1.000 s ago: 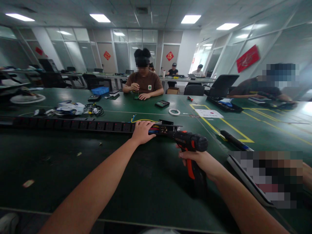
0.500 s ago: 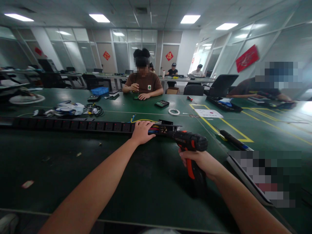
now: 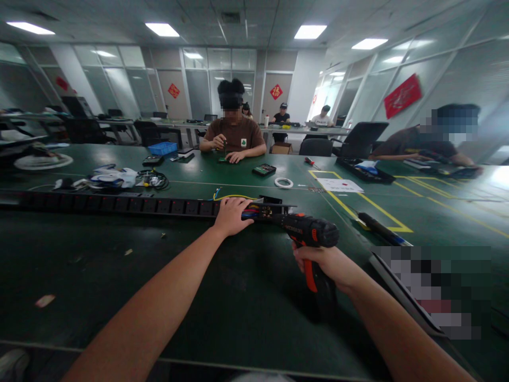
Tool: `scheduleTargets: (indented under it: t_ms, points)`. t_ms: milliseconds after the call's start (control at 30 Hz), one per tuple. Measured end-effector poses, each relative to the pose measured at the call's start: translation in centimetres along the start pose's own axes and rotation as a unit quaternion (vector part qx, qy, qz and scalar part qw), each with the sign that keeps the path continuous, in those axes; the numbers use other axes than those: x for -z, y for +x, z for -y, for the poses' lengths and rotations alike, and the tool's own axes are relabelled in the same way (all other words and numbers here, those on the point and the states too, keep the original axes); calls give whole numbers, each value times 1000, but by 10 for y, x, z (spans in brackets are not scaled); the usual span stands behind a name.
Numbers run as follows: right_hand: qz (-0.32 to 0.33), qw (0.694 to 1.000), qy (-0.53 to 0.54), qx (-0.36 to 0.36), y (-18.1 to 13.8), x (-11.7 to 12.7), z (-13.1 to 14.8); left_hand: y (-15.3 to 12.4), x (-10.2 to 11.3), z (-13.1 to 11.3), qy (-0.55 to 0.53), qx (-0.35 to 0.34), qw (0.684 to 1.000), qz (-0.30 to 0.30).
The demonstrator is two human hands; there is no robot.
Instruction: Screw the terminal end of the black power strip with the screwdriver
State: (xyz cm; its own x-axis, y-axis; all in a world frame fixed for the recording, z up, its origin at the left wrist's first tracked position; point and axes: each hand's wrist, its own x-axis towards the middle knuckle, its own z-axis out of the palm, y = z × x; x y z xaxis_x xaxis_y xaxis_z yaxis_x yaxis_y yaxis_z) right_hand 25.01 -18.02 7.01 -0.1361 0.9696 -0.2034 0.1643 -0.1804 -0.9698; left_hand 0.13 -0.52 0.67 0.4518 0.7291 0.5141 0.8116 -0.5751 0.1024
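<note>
A long black power strip (image 3: 177,207) with a row of sockets lies across the table. My left hand (image 3: 231,216) is wrapped over it near its right end, fingers on the far side and thumb on the near side. Just right of that hand the strip is open, showing coloured wires (image 3: 250,211) and a small circuit board (image 3: 266,211). My right hand (image 3: 323,261) grips the handle of a black and orange cordless drill (image 3: 308,229). The drill's nose points left at the open end; whether its tip touches a screw is hidden.
Rightward lie a black-handled tool (image 3: 379,228), a notebook-like item (image 3: 413,297) and a white sheet (image 3: 340,184). Beyond the strip are a white tape ring (image 3: 283,183), a black-green device (image 3: 264,169) and bundled cables (image 3: 153,180). A co-worker (image 3: 234,135) sits opposite.
My two hands, the drill and the power strip stay almost exactly where they were. The co-worker opposite moves a hand slightly.
</note>
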Motion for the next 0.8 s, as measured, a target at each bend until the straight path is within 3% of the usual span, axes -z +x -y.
scheduleTargets:
  t_ms: [800]
  points:
    - [-6, 1000, 9, -2, 0, 1, -3, 0, 0, 0, -6, 5, 1000, 2]
